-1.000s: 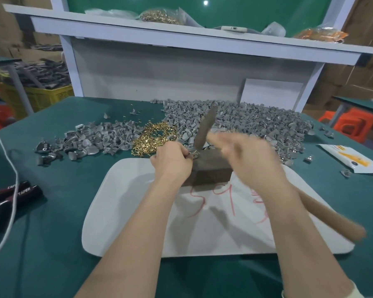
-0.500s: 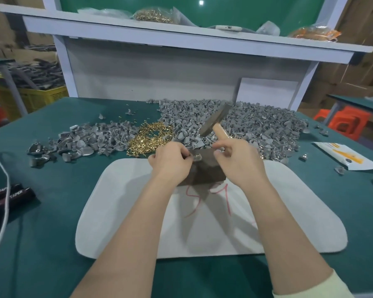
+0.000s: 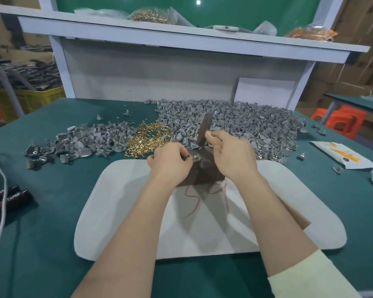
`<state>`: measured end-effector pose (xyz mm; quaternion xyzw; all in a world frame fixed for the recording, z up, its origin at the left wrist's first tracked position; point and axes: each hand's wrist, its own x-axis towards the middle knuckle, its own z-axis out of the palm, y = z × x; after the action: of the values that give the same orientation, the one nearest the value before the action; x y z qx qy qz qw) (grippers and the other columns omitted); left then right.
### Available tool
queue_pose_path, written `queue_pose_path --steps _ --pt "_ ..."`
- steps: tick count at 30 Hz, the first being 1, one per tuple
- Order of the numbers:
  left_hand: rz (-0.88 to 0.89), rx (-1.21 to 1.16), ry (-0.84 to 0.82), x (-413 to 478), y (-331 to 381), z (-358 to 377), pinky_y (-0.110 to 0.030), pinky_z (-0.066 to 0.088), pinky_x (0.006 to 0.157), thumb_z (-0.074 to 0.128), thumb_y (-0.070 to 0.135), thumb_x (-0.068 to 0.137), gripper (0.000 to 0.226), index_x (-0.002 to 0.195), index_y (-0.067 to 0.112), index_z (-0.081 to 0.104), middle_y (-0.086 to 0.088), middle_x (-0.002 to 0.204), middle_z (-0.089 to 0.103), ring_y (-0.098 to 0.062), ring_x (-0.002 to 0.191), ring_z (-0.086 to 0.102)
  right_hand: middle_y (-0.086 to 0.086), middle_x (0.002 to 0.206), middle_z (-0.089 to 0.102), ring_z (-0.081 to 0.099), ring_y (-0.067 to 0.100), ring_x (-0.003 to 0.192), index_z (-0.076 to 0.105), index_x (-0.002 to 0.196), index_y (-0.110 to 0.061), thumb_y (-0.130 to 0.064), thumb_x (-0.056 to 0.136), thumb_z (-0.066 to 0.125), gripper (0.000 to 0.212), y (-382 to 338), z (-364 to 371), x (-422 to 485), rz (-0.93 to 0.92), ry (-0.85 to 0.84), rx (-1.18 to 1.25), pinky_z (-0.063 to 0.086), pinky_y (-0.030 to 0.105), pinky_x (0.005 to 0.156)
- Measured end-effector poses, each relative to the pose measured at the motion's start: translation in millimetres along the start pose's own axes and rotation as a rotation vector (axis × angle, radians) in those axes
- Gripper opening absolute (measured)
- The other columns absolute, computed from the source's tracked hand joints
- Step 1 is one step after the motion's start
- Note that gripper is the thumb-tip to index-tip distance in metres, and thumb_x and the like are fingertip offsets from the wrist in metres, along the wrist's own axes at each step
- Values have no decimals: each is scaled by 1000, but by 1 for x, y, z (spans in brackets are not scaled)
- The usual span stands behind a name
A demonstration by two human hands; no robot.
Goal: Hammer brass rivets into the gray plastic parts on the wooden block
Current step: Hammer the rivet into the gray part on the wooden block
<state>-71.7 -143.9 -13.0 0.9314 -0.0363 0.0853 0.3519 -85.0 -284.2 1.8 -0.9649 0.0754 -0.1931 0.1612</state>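
Items I log from the head view:

- Wooden block [image 3: 205, 175]: dark, standing at the far edge of a white mat [image 3: 116, 211], mid-worktop.
- Gray plastic part [image 3: 196, 158]: on top of the block, at its left end, with a brass rivet showing in it.
- Left hand [image 3: 170, 162]: fingers [image 3: 186, 157] curled, pinching that part against the block.
- Right hand [image 3: 233, 155]: wrapped round the hammer [image 3: 204, 130] just below its head. The head stands tilted above the block, clear of the part. The handle runs back under the forearm.
- Brass rivets [image 3: 148, 138]: loose heap on the green worktop [image 3: 41, 233], just beyond the mat's far-left corner.
- Gray parts: large pile [image 3: 256, 123] toward the far edge, and a smaller pile [image 3: 84, 140] left of the rivets.
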Motion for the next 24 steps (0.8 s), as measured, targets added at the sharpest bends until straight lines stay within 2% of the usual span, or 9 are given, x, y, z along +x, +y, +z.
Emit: queue_pose_path --steps 3,5,7,10,16,20,24 --pt "3 -6 6 0 -1 1 -37 34 93 63 30 88 19 71 33 55 7 101 67 -25 112 53 5 114 63 49 32 112 61 115 -36 -34 97 46 24 2 -2 7 2 26 -81 38 39 91" --pt "6 -5 11 1 -1 1 -37 35 93 62 31 88 15 75 33 56 7 102 67 -25 112 53 4 114 61 52 28 109 66 109 -32 -29 94 53 21 -1 -2 6 -48 59 37 40 36 92" --pt "5 -1 16 2 -1 1 -36 34 92 62 30 89 13 77 33 57 7 104 66 -25 113 52 2 109 64 57 22 103 70 105 -25 -23 90 58 19 -8 -2 2 -143 4 171 44 33 92" --pt "7 -4 11 2 -1 1 -36 34 92 61 30 88 13 77 34 56 6 105 66 -25 113 52 1 104 66 60 20 100 72 102 -23 -23 87 63 17 -11 -1 -2 -213 -118 122 47 36 91" --pt "0 6 20 3 -2 2 -36 34 91 62 31 88 11 79 33 56 6 105 67 -25 112 53 1 95 57 58 23 96 71 100 -22 -21 89 61 15 -15 6 -4 -227 -125 116 44 36 91" --pt "0 -1 24 2 -1 3 -34 31 85 63 32 87 11 79 34 56 7 104 67 -24 112 53 5 102 61 57 25 97 69 97 -19 -20 89 60 11 -15 10 -4 -201 -120 147 45 38 89" --pt "10 10 25 2 -1 3 -34 32 86 63 32 88 13 76 33 56 9 97 65 -23 110 54 7 100 65 58 25 97 65 95 -13 -17 91 57 10 -14 11 -4 -158 -99 227 46 40 88"
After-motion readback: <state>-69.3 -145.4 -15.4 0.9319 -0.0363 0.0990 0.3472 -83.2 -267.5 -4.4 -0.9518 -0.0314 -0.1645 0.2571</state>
